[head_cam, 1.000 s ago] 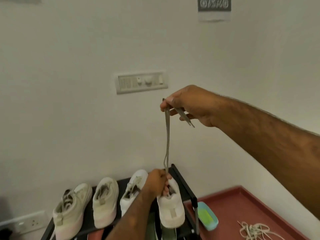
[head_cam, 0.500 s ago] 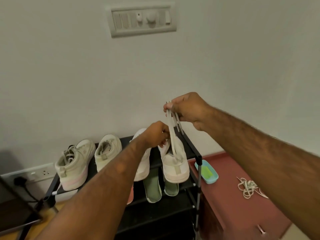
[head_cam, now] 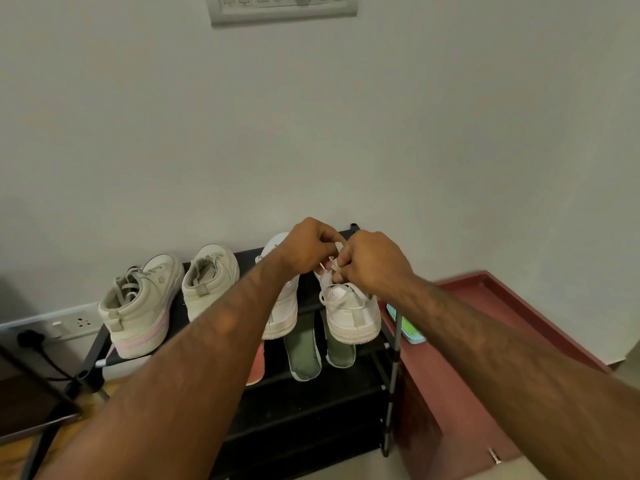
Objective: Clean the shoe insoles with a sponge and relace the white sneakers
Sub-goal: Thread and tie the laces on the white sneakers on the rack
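Two white sneakers stand on the top shelf of a black shoe rack (head_cam: 349, 227). The right sneaker (head_cam: 351, 315) has its heel toward me, and a white lace (head_cam: 332, 262) runs over its opening. Both hands meet above that sneaker. My left hand (head_cam: 308, 249) pinches the lace from the left, and my right hand (head_cam: 372, 263) pinches it from the right. The left white sneaker (head_cam: 282, 308) is partly hidden behind my left forearm. Two green insoles (head_cam: 303, 351) lie on the shelf below. A teal dish with a green sponge (head_cam: 405, 325) peeks out beside my right arm.
Two cream sneakers (head_cam: 145, 306) stand on the rack's left half. A pink insole (head_cam: 256, 365) lies on the lower shelf. A red-brown cabinet top (head_cam: 502, 299) sits to the right against the wall. A wall socket with a black plug (head_cam: 31, 337) is at the lower left.
My right hand has come down from high against the wall to the right sneaker, bringing the lace ends with it. Both hands now meet over the shoe. The view has tilted downward.
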### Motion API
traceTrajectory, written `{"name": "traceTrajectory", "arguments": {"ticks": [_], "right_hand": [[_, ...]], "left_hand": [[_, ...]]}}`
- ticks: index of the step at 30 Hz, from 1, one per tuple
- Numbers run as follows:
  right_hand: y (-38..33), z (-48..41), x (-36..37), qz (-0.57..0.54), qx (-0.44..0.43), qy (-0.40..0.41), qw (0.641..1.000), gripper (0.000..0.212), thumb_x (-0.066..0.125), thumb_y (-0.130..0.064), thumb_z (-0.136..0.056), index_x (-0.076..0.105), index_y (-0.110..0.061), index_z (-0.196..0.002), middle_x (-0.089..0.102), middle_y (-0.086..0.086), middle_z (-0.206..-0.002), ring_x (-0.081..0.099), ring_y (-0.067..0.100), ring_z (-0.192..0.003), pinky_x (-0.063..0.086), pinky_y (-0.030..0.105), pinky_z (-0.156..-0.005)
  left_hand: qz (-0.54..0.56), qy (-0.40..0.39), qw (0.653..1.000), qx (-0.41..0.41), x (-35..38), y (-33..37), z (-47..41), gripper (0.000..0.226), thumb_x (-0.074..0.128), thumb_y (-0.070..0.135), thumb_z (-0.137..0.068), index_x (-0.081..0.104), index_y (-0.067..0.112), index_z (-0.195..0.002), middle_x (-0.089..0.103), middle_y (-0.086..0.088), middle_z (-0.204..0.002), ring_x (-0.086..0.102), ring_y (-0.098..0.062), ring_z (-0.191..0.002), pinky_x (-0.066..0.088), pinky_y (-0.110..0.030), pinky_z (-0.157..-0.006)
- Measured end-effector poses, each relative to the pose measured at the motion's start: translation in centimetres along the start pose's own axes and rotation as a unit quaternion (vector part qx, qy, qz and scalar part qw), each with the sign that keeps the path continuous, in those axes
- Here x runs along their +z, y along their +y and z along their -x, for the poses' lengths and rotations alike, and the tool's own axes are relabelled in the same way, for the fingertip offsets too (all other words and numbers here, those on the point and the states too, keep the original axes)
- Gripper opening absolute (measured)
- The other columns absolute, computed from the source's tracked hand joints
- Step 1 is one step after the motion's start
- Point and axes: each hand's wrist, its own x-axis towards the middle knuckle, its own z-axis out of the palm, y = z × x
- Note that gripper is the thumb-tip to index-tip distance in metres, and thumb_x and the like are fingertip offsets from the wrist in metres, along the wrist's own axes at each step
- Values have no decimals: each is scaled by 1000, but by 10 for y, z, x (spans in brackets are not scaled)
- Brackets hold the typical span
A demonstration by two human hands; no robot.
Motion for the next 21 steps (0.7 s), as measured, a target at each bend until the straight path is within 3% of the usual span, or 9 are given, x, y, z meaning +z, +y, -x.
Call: {"name": "traceTrajectory", "arguments": {"ticks": [4, 9, 12, 17, 19, 21], "right_hand": [[0, -11, 1, 102, 30, 24, 994, 25, 84, -44, -79, 77, -25, -95, 74, -7, -89, 69, 18, -82, 60, 37, -78], [4, -18, 1, 80, 22, -23, 996, 24, 80, -34, -83, 79, -20, -102, 74, 1, -98, 69, 22, -86, 61, 41, -82], [3, -19, 2, 79, 24, -52, 995, 20, 79, -28, -83, 78, -19, -100, 75, 2, -97, 68, 22, -85, 60, 39, -81], [2, -18, -7, 44, 25, -134, 990, 17, 70, -20, -90, 76, -9, -102, 74, 7, -99, 69, 24, -91, 58, 37, -79], [2, -14, -13, -8, 37, -182, 982, 11, 63, -16, -93, 70, -8, -90, 68, 5, -88, 63, 20, -78, 53, 33, -67], [4, -8, -20, -87, 69, -207, 972, 9, 59, -14, -92, 67, -11, -92, 64, 4, -87, 57, 17, -75, 47, 29, -64]], "left_hand": [[-23, 5, 1000, 12, -3, 9, 24, 31, 57, -7, -93, 73, 11, -112, 72, -4, -88, 69, -13, -68, 59, -29, -61], [-28, -89, 996, -13, -14, 17, 64, 64, 69, -11, -78, 60, 22, -131, 64, -3, -108, 69, -28, -90, 63, -45, -83], [10, -102, 995, -9, -16, 20, 81, 51, 81, -3, -79, 63, 17, -122, 67, -10, -110, 71, -30, -90, 61, -44, -88], [34, -12, 999, 26, -2, 21, 78, 9, 82, 0, -83, 78, 4, -90, 78, -11, -84, 75, -28, -80, 63, -36, -80], [60, 27, 998, 8, 3, 19, 70, 7, 78, -4, -85, 79, 3, -86, 78, -9, -78, 75, -23, -74, 62, -29, -74], [24, 50, 998, -11, 7, 18, 61, 10, 77, -4, -86, 80, 6, -84, 77, -5, -74, 73, -17, -67, 61, -26, -69]]}}
